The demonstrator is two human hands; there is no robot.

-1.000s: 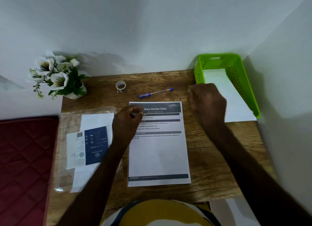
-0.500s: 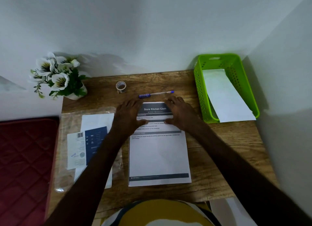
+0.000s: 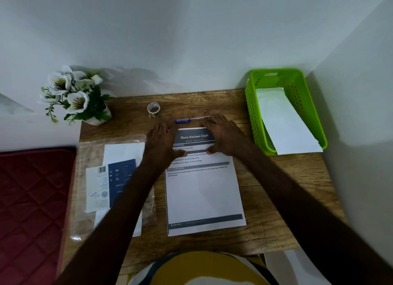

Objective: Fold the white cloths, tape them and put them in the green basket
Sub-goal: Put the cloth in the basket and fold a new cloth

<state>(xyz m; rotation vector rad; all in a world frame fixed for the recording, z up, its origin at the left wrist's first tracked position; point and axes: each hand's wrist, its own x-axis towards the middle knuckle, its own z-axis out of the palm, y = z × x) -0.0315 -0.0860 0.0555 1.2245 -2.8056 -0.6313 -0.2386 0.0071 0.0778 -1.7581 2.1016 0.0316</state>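
Observation:
A folded white cloth (image 3: 285, 119) lies in the green basket (image 3: 254, 116) at the table's back right, its near end hanging over the basket's front rim. A printed sheet headed "Store Kitchen Cloth" (image 3: 204, 191) lies flat in the middle of the wooden table (image 3: 276, 199). My left hand (image 3: 161, 144) rests flat with straight fingers on the sheet's top left corner. My right hand (image 3: 223, 134) rests flat on its top right corner. A small roll of clear tape (image 3: 153, 109) stands behind the sheet. A clear plastic bag (image 3: 93, 157) holding white folded material and a blue label (image 3: 121, 182) lies at the left.
A blue pen (image 3: 182, 120) lies just behind the sheet, its right end under my right fingers. A pot of white artificial flowers (image 3: 74, 95) stands at the back left corner. A dark red quilted mattress (image 3: 29, 210) adjoins the table's left edge. White walls close the back and right.
My right hand came back from the basket to the sheet's top right corner. My left hand uncurled and now lies flat on the top left corner.

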